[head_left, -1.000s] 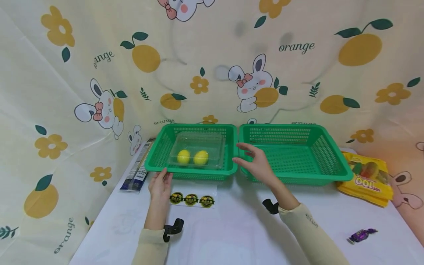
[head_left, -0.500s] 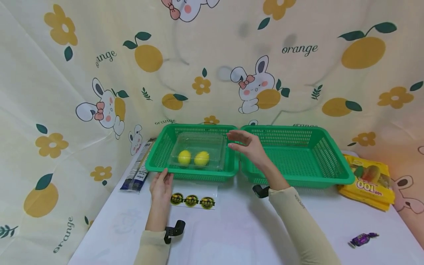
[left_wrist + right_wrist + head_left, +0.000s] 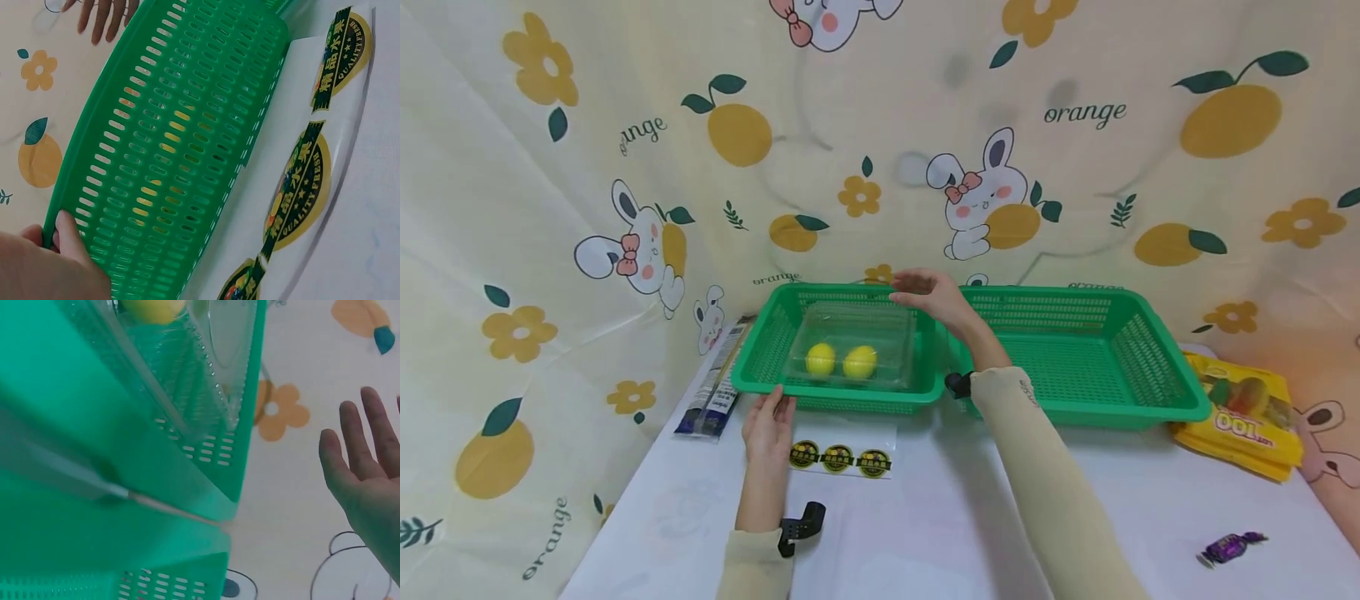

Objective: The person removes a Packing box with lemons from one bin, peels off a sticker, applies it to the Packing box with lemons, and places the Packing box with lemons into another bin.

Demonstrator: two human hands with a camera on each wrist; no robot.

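Note:
My left hand [image 3: 767,429] pinches the front rim of the left green basket [image 3: 850,402] near its left corner. The left wrist view shows the thumb of that hand [image 3: 56,262] on the outer wall. In this basket sits a clear plastic box [image 3: 887,329]. Two yellow lemon-like fruits, a left one [image 3: 820,359] and a right one [image 3: 860,362], show through it at the front. Over the basket's back right corner my right hand [image 3: 938,300] hovers with nothing in it. Its fingers appear extended and spread in the right wrist view [image 3: 375,481].
A second green basket [image 3: 1060,367] stands close on the right, a yellow candy bag [image 3: 1251,408] beyond it. A purple wrapped candy [image 3: 1228,548] lies at the front right. Flat packets [image 3: 715,392] lie far left. Round stickers [image 3: 837,457] lie before the left basket. Patterned cloth [image 3: 880,108] hangs behind.
My right hand has moved left and toward the back, from the gap between the baskets to above the left basket's back right corner. The left hand keeps hold of the rim.

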